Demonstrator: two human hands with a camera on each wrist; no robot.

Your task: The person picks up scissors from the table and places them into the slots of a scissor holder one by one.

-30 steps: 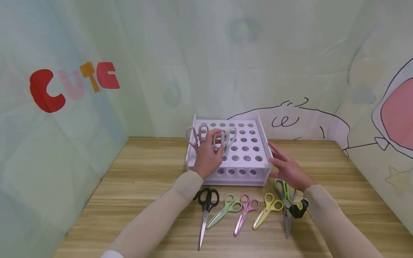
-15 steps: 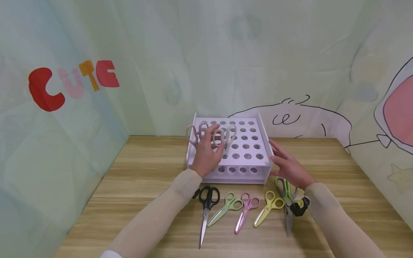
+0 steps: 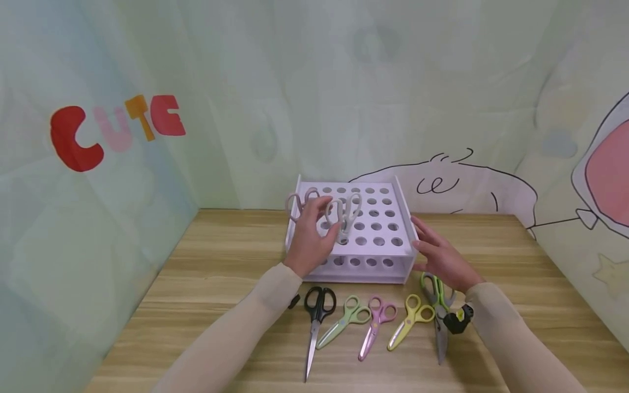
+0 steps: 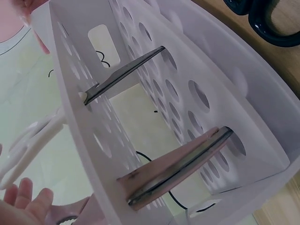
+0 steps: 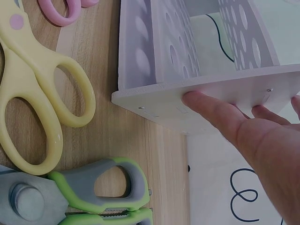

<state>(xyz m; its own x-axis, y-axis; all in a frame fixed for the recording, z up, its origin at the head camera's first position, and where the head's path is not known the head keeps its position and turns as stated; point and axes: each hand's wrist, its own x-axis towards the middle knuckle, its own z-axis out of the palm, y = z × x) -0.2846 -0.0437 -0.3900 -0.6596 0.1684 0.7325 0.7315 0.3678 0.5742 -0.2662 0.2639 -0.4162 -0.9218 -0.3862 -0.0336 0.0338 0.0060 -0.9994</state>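
Observation:
White-handled scissors [image 3: 345, 229] stand upright in the white rack [image 3: 366, 250]. In the left wrist view their blades [image 4: 124, 73] pass down through the upper panel to a hole in the lower one. Just left of these handles is my left hand [image 3: 310, 240], its thumb and fingers spread apart and holding nothing. Dusty-pink scissors [image 3: 290, 207] stand in the rack's left column, partly behind that hand; their blades [image 4: 178, 168] also reach the lower panel. My right hand [image 3: 444, 259] touches the rack's right side wall [image 5: 225, 91] with fairly straight fingers.
Before the rack, a row of scissors lies on the wooden table [image 3: 221, 240]: black [image 3: 316, 316], light green [image 3: 344, 322], pink [image 3: 375, 325], yellow [image 3: 408, 325] and green-grey [image 3: 439, 311]. A printed cloth [image 3: 245, 109] hangs behind.
My left hand has loosened from the white scissors' handles and drawn slightly left; the scissors stay upright in the rack. My right hand remains against the rack's side.

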